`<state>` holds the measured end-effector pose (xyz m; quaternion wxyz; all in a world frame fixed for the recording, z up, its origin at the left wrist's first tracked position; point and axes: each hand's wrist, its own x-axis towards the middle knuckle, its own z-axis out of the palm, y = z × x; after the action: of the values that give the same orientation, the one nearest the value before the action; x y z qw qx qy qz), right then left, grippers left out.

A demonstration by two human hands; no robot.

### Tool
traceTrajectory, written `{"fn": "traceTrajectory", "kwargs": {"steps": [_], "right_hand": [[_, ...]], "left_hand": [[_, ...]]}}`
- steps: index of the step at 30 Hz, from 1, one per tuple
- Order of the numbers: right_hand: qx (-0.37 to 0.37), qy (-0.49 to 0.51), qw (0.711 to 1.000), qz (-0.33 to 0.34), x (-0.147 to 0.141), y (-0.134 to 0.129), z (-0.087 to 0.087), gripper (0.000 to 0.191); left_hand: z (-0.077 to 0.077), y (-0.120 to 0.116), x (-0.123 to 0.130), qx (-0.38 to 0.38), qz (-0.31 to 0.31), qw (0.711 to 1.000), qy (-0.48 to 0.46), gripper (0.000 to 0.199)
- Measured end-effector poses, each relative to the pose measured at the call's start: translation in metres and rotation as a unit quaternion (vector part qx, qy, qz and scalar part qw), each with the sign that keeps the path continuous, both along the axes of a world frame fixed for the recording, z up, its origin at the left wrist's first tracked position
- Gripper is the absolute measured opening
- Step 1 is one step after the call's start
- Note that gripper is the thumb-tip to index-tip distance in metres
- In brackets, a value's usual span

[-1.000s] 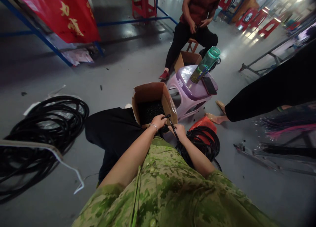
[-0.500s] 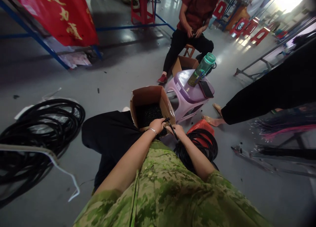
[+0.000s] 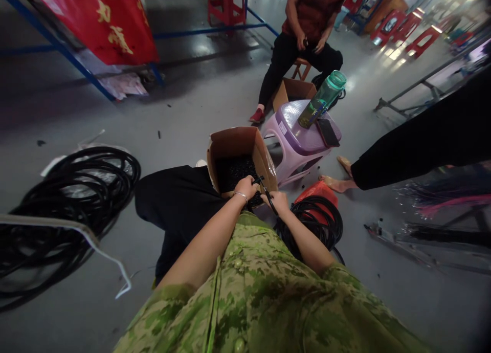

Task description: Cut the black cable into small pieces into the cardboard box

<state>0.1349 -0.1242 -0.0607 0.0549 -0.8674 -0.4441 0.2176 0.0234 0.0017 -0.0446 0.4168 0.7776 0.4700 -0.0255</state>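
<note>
Over the near edge of an open cardboard box (image 3: 264,163), my left hand (image 3: 246,187) is closed on a short black tube piece (image 3: 259,179). My right hand (image 3: 279,202) grips a slim black-handled tool (image 3: 270,199), pliers or scissors; which one I cannot tell. Its tip meets or nearly meets the black piece. Many small black pieces (image 3: 233,171) lie inside the box. Beside my right forearm, coiled black tubing (image 3: 320,217) rests on the floor against a red plastic bag (image 3: 321,193).
A purple stool (image 3: 289,138) carries a green bottle (image 3: 322,98) and a dark phone (image 3: 327,133). A larger black tubing coil (image 3: 76,199) lies at left. Another person (image 3: 310,41) sits beyond, near a second box (image 3: 293,92). Someone's dark-trousered leg (image 3: 418,133) extends from the right.
The whole view has shifted slightly, so most things appear farther right. Both hands keep their hold over the box, and the tool still points toward the black piece.
</note>
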Motion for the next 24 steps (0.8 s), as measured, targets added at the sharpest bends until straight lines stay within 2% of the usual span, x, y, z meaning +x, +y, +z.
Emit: {"fn": "traceTrajectory", "kwargs": {"steps": [6, 15, 19, 24], "right_hand": [[-0.019, 0.008, 1.000, 0.006, 0.008, 0.002, 0.016, 0.050], [-0.064, 0.041, 0.997, 0.002, 0.018, 0.015, 0.030, 0.052], [-0.047, 0.022, 0.999, -0.009, 0.015, 0.012, 0.030, 0.053], [-0.010, -0.006, 1.000, 0.003, 0.014, 0.008, 0.024, 0.054]], "left_hand": [[0.007, -0.001, -0.002, 0.006, -0.017, 0.999, -0.032, 0.025], [0.018, -0.001, -0.002, 0.040, -0.094, 0.994, -0.044, 0.027], [0.016, 0.000, -0.002, 0.024, -0.081, 0.995, -0.051, 0.027], [0.006, 0.000, -0.001, -0.011, -0.042, 0.996, -0.077, 0.025]]}}
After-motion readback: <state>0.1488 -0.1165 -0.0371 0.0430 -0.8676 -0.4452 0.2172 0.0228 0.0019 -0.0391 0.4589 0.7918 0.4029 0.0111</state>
